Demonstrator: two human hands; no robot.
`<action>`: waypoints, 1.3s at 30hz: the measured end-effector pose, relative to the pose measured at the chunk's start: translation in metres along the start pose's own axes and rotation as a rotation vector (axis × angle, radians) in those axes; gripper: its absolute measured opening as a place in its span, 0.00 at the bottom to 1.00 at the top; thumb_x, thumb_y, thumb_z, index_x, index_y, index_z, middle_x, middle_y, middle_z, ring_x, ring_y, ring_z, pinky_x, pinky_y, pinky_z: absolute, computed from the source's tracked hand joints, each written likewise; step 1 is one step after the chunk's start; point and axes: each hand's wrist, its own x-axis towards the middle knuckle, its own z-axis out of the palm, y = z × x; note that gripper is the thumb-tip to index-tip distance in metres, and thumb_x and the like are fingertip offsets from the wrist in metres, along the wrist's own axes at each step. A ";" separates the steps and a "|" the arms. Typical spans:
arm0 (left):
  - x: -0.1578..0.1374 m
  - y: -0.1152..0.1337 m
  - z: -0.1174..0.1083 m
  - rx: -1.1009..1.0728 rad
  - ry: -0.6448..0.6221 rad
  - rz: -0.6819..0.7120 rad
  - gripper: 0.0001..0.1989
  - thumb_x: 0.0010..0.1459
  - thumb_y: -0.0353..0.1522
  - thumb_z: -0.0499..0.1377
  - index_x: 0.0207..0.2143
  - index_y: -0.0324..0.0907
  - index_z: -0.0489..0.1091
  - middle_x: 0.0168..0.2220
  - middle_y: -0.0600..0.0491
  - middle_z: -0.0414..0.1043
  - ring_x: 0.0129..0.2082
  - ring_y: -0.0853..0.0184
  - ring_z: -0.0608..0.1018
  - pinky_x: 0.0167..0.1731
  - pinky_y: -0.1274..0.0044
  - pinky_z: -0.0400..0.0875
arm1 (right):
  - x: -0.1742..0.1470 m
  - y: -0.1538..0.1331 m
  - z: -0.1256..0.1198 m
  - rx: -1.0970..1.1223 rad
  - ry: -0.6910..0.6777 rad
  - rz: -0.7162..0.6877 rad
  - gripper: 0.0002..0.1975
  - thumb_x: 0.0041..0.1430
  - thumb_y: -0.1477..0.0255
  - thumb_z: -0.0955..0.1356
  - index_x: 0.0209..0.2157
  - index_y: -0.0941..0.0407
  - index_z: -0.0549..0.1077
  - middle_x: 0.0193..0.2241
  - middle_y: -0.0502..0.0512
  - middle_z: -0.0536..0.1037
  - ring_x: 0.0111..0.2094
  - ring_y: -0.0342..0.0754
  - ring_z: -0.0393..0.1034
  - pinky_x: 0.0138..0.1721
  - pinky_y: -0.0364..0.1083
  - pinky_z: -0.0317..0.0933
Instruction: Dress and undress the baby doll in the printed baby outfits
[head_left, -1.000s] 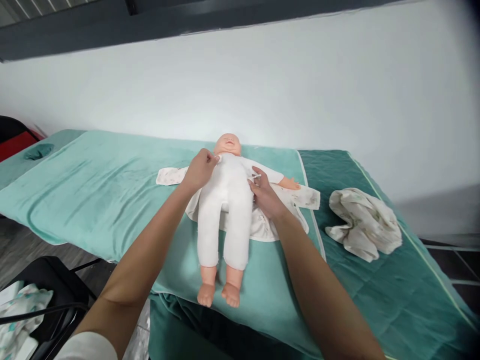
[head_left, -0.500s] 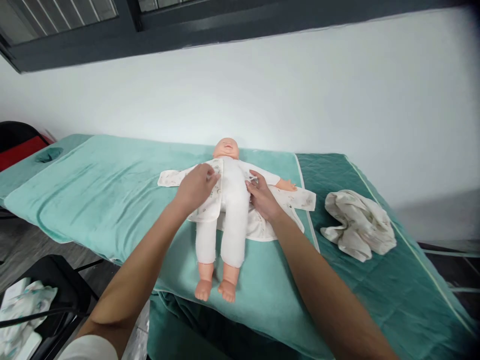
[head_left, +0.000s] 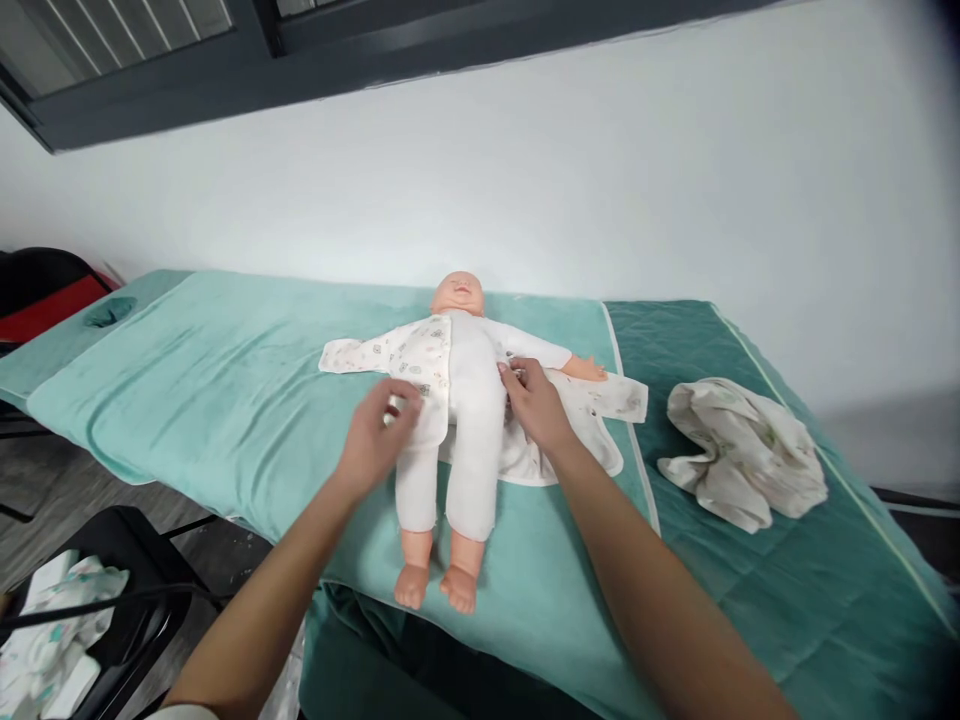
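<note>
A baby doll (head_left: 476,370) with a white cloth body lies on its back, head toward the wall. A white printed baby shirt (head_left: 424,345) covers one side of its chest, that sleeve stretched out to the left. The shirt's other half lies spread under the doll to the right, its sleeve flat below the doll's bare hand. My left hand (head_left: 381,430) hovers by the shirt's lower left edge, fingers loosely curled with a gap at the thumb. At the doll's right-hand side is my right hand (head_left: 536,405), thumb and fingers apart, fingertips by its waist.
A crumpled pale printed cloth (head_left: 746,450) lies on the darker green quilted cover (head_left: 757,590) to the right. Light green cloth (head_left: 232,390) covers the rest of the bed. A black chair (head_left: 142,560) bearing printed items stands at lower left. The white wall runs behind.
My left hand has moved down from the shirt's chest to its lower left edge. My right hand stays beside the doll's waist. The view has shifted slightly.
</note>
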 end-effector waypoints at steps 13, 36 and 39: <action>0.077 -0.138 -0.025 0.616 0.216 -0.434 0.31 0.64 0.28 0.47 0.69 0.39 0.57 0.70 0.40 0.58 0.70 0.47 0.61 0.67 0.50 0.51 | -0.002 -0.008 -0.018 -0.061 -0.049 -0.054 0.19 0.64 0.51 0.63 0.42 0.51 0.72 0.30 0.52 0.77 0.34 0.53 0.72 0.39 0.49 0.61; 0.154 0.088 0.117 0.792 -0.473 0.372 0.15 0.66 0.29 0.52 0.52 0.39 0.71 0.53 0.41 0.74 0.57 0.50 0.72 0.64 0.51 0.52 | 0.037 0.047 -0.104 -0.379 0.273 0.242 0.14 0.55 0.76 0.65 0.43 0.56 0.73 0.40 0.62 0.82 0.44 0.57 0.75 0.43 0.50 0.63; 0.155 0.100 0.153 0.813 -0.591 0.421 0.18 0.65 0.26 0.52 0.56 0.38 0.68 0.56 0.40 0.72 0.57 0.52 0.73 0.59 0.57 0.60 | 0.036 0.047 -0.107 -0.394 0.251 0.229 0.15 0.54 0.78 0.64 0.43 0.55 0.73 0.39 0.60 0.82 0.45 0.57 0.75 0.44 0.50 0.63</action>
